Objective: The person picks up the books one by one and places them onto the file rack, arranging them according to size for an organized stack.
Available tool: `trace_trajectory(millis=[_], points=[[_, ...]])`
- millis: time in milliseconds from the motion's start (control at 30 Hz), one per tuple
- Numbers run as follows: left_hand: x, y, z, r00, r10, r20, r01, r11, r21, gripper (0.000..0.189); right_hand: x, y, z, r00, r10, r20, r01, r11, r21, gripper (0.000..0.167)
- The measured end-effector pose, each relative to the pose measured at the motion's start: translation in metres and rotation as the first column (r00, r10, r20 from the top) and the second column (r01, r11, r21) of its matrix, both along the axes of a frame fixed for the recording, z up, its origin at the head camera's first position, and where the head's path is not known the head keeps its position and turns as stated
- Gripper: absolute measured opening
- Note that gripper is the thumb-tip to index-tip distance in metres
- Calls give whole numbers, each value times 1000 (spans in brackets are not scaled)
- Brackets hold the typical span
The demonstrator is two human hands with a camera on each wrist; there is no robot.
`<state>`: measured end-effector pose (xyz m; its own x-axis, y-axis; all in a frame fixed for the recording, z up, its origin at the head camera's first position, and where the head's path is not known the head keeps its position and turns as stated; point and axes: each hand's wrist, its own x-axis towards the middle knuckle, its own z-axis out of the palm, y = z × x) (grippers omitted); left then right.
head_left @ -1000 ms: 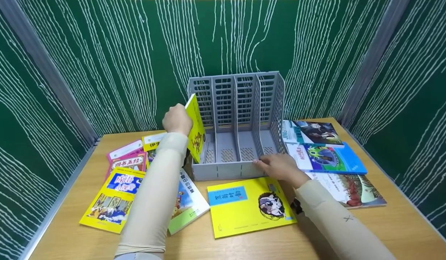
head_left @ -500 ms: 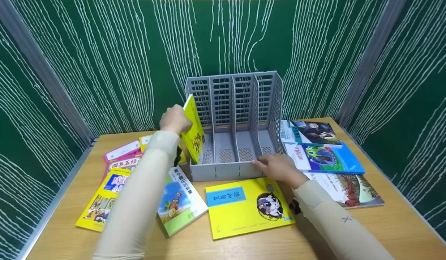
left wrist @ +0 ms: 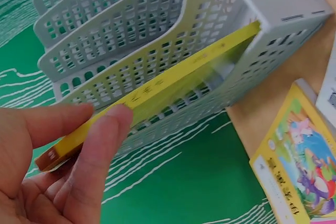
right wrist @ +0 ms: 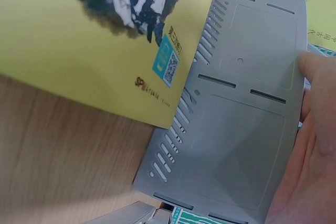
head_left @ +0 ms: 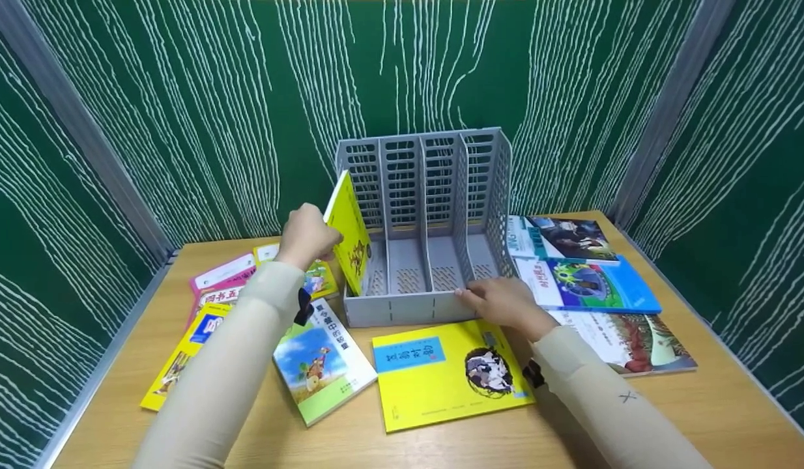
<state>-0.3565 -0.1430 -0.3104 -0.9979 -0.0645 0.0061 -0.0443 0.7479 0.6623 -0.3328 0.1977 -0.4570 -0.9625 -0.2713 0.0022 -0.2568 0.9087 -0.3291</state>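
Observation:
A grey file rack (head_left: 412,309) with several upright slots stands on the table. In its leftmost slot a thin yellow book (head_left: 353,228) stands upright on edge, slightly aslant. My left hand (head_left: 307,236) pinches the book's outer edge, thumb on one face and fingers on the other, as the left wrist view shows along the yellow spine (left wrist: 173,75). My right hand (head_left: 503,303) grips the rack's front lip near its right end, thumb outside; its other fingers are partly hidden behind the lip in the right wrist view.
A yellow book (head_left: 434,391) lies flat before the rack. Left of it lies a green-and-white book (head_left: 324,365), with pink and yellow books (head_left: 226,270) beyond, partly covered by my left arm. On the right lie a blue book (head_left: 604,286) and others. A green wall (head_left: 434,65) rises behind.
My left hand has slid lower and nearer along the yellow book's edge, and its forearm has swung left. The book stays in the leftmost slot; my right hand has not moved.

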Motion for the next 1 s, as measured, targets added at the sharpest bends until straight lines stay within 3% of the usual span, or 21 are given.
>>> trace_trajectory(millis=[300, 667, 1000], points=[[-13, 5, -14, 995, 48, -86, -52, 998, -34, 33, 2, 1, -1, 999, 26, -41, -26, 1000, 7, 51], [-30, 13, -18, 981, 92, -171, -100, 994, -42, 32, -1, 1, -1, 999, 26, -31, -25, 1000, 9, 51], [-29, 11, -22, 980, 103, -168, -112, 993, -45, 32, 0, 2, 0, 1000, 21, -3, -21, 1000, -7, 53]])
